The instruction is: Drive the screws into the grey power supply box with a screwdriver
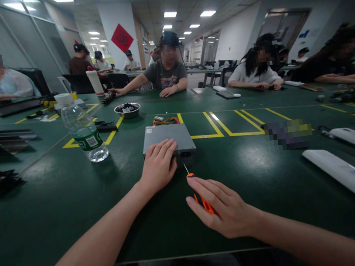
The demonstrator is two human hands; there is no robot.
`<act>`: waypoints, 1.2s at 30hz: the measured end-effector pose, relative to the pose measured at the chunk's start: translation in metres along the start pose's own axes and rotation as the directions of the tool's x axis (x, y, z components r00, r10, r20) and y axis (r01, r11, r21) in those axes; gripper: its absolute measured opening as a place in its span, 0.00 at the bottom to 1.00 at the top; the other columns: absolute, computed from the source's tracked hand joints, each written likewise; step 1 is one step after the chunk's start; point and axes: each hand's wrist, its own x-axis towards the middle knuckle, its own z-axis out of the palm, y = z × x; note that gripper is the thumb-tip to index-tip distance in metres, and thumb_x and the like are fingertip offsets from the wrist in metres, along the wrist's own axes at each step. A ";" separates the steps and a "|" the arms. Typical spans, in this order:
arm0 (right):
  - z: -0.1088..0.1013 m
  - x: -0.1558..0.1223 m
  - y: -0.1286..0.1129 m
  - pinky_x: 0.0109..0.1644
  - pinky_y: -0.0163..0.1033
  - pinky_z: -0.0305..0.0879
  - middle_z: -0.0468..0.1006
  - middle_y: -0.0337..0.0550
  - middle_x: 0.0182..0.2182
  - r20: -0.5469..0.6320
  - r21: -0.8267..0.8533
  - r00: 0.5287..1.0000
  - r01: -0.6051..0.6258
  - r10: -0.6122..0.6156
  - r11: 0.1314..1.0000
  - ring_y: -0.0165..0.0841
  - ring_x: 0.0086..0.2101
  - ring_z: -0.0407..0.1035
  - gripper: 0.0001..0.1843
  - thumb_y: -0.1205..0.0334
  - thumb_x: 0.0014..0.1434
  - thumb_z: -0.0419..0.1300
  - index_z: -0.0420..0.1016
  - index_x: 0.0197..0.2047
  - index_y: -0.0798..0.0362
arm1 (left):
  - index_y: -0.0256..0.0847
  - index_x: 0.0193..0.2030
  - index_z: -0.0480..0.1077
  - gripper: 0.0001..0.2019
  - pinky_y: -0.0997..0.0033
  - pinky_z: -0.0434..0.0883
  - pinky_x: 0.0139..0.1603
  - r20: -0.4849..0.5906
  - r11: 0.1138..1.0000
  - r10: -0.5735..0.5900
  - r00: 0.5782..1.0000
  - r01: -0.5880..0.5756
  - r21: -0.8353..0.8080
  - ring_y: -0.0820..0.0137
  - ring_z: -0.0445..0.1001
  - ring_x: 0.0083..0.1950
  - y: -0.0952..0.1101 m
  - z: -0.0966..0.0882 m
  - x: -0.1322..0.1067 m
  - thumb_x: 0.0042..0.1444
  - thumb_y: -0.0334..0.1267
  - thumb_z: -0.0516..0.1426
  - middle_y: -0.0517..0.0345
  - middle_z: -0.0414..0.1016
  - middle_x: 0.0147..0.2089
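Under the fingers of our left hand [159,164] we have a power supply unit [164,134], a boxy case of smooth grey sheet metal with crisp corners. It sits near the middle of the surface [126,219], well in from the near edge. Its socket side faces that edge, while a bundle of thin coloured cables [165,120] comes out toward the far edge. Foreshortening keeps us from telling which of its sides is longer.

Our left fingers lie nearly straight over the top of the case at its near side, with the thumb down by the front; we cannot tell whether they grip or only press. Our right hand [221,206] has its fingers curled closed around the orange and black handle of a screwdriver [190,176]. The tool's slim metal shaft points toward the far edge, leaning left, its long axis oblique to the near edge. Its tip is at the case's lower front; contact is too fine to tell.

Toward the left edge we see a clear, ribbed plastic bottle [82,128] with a green label, and beyond it a shiny, round metal bowl [128,115] of small dark parts.
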 end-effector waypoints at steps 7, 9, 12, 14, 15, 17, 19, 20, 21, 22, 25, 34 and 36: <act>-0.005 0.011 0.012 0.27 0.34 0.63 0.77 0.48 0.35 -0.026 -0.145 0.991 0.124 -0.129 0.982 0.31 0.28 0.68 0.17 0.61 0.53 0.59 0.67 0.48 0.49 | 0.37 0.56 0.60 0.19 0.58 0.57 0.57 0.006 1.000 0.000 1.000 0.000 -0.009 0.62 0.60 0.60 0.000 -0.002 0.000 0.57 0.33 0.47 0.50 0.63 0.59; 0.002 0.009 0.014 0.25 0.33 0.61 0.76 0.46 0.32 -0.061 -0.125 0.993 0.090 -0.098 0.988 0.29 0.25 0.66 0.14 0.62 0.52 0.60 0.68 0.43 0.49 | 0.37 0.56 0.60 0.20 0.58 0.57 0.57 0.009 1.000 0.001 1.000 -0.001 -0.007 0.62 0.60 0.60 0.000 -0.001 0.000 0.57 0.33 0.47 0.50 0.63 0.59; 0.010 0.005 0.013 0.30 0.34 0.64 0.74 0.47 0.32 -0.092 -0.012 0.994 0.050 -0.051 0.999 0.30 0.29 0.67 0.11 0.61 0.52 0.57 0.68 0.40 0.51 | 0.38 0.57 0.60 0.20 0.58 0.57 0.57 0.006 1.000 -0.002 1.000 0.002 -0.011 0.62 0.60 0.60 -0.001 0.000 -0.001 0.56 0.33 0.48 0.50 0.63 0.59; 0.011 0.003 0.011 0.33 0.36 0.66 0.73 0.51 0.34 -0.087 0.058 0.994 0.070 -0.065 0.996 0.34 0.33 0.69 0.11 0.60 0.53 0.53 0.68 0.40 0.54 | 0.38 0.57 0.59 0.20 0.58 0.57 0.58 -0.001 1.000 -0.005 1.000 0.005 -0.015 0.63 0.60 0.60 -0.001 0.001 -0.001 0.56 0.33 0.48 0.50 0.63 0.59; 0.011 0.003 0.010 0.34 0.38 0.67 0.73 0.54 0.35 -0.084 0.084 0.993 0.086 -0.079 0.993 0.35 0.34 0.69 0.12 0.60 0.53 0.52 0.68 0.40 0.55 | 0.38 0.57 0.59 0.20 0.58 0.57 0.58 -0.002 1.000 -0.007 1.000 0.007 -0.016 0.63 0.60 0.60 -0.001 0.001 -0.001 0.56 0.33 0.48 0.50 0.63 0.59; 0.009 0.003 0.009 0.34 0.39 0.67 0.73 0.58 0.38 -0.073 0.117 0.993 0.106 -0.098 0.988 0.36 0.34 0.69 0.14 0.60 0.54 0.50 0.68 0.42 0.56 | 0.39 0.56 0.60 0.20 0.58 0.57 0.58 -0.007 1.000 -0.012 1.000 0.012 -0.016 0.63 0.60 0.60 -0.001 0.002 -0.001 0.56 0.33 0.48 0.50 0.63 0.59; 0.009 0.003 0.008 0.32 0.37 0.67 0.73 0.57 0.42 -0.051 0.129 0.993 0.110 -0.104 0.985 0.33 0.32 0.69 0.14 0.61 0.54 0.52 0.67 0.44 0.55 | 0.39 0.56 0.60 0.20 0.58 0.57 0.57 -0.007 1.000 -0.015 1.000 0.015 -0.017 0.63 0.60 0.60 0.000 0.002 -0.001 0.56 0.33 0.48 0.51 0.63 0.59; 0.009 0.003 0.007 0.31 0.36 0.66 0.73 0.56 0.43 -0.042 0.132 0.993 0.112 -0.107 0.985 0.31 0.30 0.68 0.14 0.62 0.54 0.54 0.67 0.45 0.54 | 0.39 0.56 0.60 0.19 0.58 0.57 0.57 -0.009 1.000 -0.015 1.000 0.015 -0.016 0.63 0.60 0.60 0.000 0.002 -0.001 0.56 0.33 0.48 0.51 0.63 0.59; 0.010 0.003 0.007 0.29 0.34 0.65 0.74 0.55 0.43 -0.041 0.134 0.993 0.116 -0.112 0.984 0.29 0.28 0.67 0.14 0.63 0.54 0.55 0.68 0.45 0.53 | 0.39 0.56 0.60 0.19 0.58 0.57 0.57 -0.010 1.000 -0.014 1.000 0.014 -0.016 0.63 0.60 0.60 0.000 0.002 -0.001 0.56 0.33 0.48 0.50 0.64 0.59; 0.011 0.003 0.006 0.28 0.33 0.64 0.74 0.55 0.43 -0.049 0.137 0.992 0.119 -0.114 0.983 0.28 0.27 0.67 0.13 0.63 0.53 0.57 0.68 0.43 0.53 | 0.39 0.56 0.60 0.19 0.58 0.57 0.57 -0.010 1.000 -0.013 1.000 0.013 -0.014 0.63 0.60 0.60 0.000 0.002 -0.001 0.56 0.33 0.48 0.50 0.64 0.59; 0.014 0.003 0.005 0.28 0.33 0.65 0.75 0.55 0.40 -0.093 0.174 0.990 0.117 -0.102 0.978 0.29 0.27 0.68 0.11 0.60 0.54 0.58 0.69 0.40 0.55 | 0.38 0.56 0.60 0.19 0.59 0.57 0.57 -0.009 1.000 -0.012 1.000 0.012 -0.006 0.63 0.60 0.60 0.000 0.002 -0.001 0.57 0.33 0.48 0.50 0.64 0.59; 0.012 0.002 0.006 0.32 0.36 0.68 0.74 0.59 0.42 -0.093 0.270 0.992 0.103 -0.080 0.957 0.31 0.30 0.71 0.15 0.62 0.56 0.53 0.68 0.45 0.60 | 0.39 0.55 0.60 0.19 0.59 0.58 0.56 -0.012 1.000 -0.010 1.000 0.010 -0.003 0.64 0.61 0.59 -0.002 0.002 0.000 0.56 0.34 0.48 0.51 0.64 0.58; 0.014 0.001 0.005 0.30 0.35 0.68 0.74 0.58 0.43 -0.120 0.262 0.990 0.104 -0.074 0.959 0.29 0.28 0.70 0.13 0.60 0.54 0.57 0.68 0.40 0.60 | 0.39 0.55 0.60 0.18 0.59 0.58 0.56 -0.013 1.000 -0.014 1.000 0.014 -0.004 0.63 0.61 0.59 -0.001 0.002 0.000 0.57 0.34 0.48 0.51 0.64 0.58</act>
